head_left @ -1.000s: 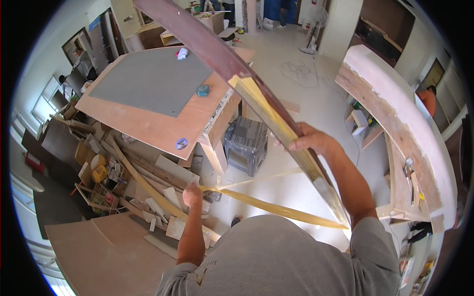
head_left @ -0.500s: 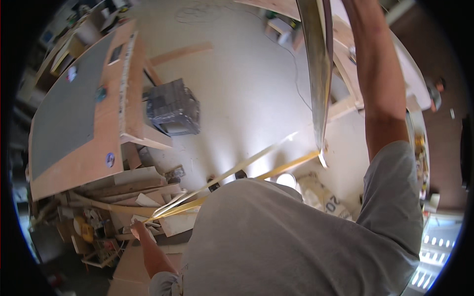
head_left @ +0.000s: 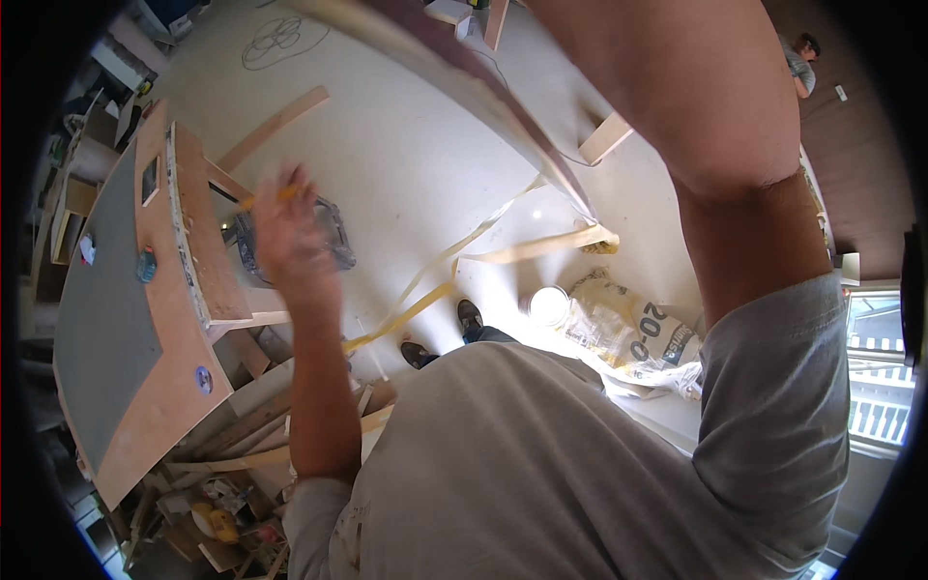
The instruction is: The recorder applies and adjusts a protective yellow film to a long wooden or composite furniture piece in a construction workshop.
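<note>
My left hand [head_left: 298,232] is raised in front of the left-hand table, smeared by motion. A thin yellow-orange thing [head_left: 287,192] shows at its fingers; its kind is not clear. My right arm [head_left: 739,145] reaches up past the top edge, and its hand is out of view. A long flexible strip [head_left: 483,92], maroon on one side and pale on the other, slants down from the top edge toward the floor. Near its lower end a yellowish band [head_left: 532,249] lies in a bent loop, running back toward my left forearm, which hides part of it.
A table with a grey top panel [head_left: 106,319] stands at left, scrap wood [head_left: 242,425] below it. A black-wrapped box [head_left: 333,237] is partly behind my left hand. Near my feet are a white bucket [head_left: 549,306] and a printed sack [head_left: 638,333]. Another person [head_left: 798,63] is at far right.
My left hand has risen from the scrap wood to in front of the table. My right hand is still out of view. The long strip has swung left at its top, and the view has shifted.
</note>
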The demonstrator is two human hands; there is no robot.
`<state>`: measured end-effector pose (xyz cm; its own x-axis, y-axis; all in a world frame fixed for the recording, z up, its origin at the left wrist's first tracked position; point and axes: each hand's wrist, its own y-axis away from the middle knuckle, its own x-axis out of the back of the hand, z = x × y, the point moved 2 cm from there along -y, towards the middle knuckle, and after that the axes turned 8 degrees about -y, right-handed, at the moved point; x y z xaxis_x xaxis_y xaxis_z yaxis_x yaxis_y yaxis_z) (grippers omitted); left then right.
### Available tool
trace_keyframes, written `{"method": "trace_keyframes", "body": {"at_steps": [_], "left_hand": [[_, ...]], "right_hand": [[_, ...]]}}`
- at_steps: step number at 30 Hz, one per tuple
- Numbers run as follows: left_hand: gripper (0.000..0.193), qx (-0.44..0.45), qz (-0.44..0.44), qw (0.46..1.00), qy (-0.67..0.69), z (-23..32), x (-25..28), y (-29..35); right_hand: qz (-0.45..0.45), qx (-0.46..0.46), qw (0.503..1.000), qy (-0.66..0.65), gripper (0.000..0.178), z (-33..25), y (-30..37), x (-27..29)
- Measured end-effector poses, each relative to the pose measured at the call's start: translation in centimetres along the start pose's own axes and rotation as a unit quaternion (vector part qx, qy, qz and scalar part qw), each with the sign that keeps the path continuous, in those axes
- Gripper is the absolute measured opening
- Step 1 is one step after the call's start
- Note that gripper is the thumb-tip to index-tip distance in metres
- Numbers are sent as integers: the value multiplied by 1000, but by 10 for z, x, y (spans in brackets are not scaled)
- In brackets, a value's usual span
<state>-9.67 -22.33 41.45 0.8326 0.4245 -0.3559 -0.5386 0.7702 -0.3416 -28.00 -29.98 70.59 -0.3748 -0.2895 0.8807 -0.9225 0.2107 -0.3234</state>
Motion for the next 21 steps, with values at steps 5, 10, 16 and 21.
{"method": "trace_keyframes", "body": {"at_steps": [5,10,16,21], "left_hand": [[64,-88,-43,991,95,32,-106,3],[39,-6,87,996,22,18,-75,-10],[27,-5,179,979,96,32,-36,-14],[43,-37,145,985,80,75,6,-21]], "right_hand": [[-98,24,993,61,47,-8,15,-38],[-101,46,993,45,52,17,0,-64],[408,-252,807,-344,68,172,155,-192],[385,-715,196,-550,106,206,403,-394]]}}
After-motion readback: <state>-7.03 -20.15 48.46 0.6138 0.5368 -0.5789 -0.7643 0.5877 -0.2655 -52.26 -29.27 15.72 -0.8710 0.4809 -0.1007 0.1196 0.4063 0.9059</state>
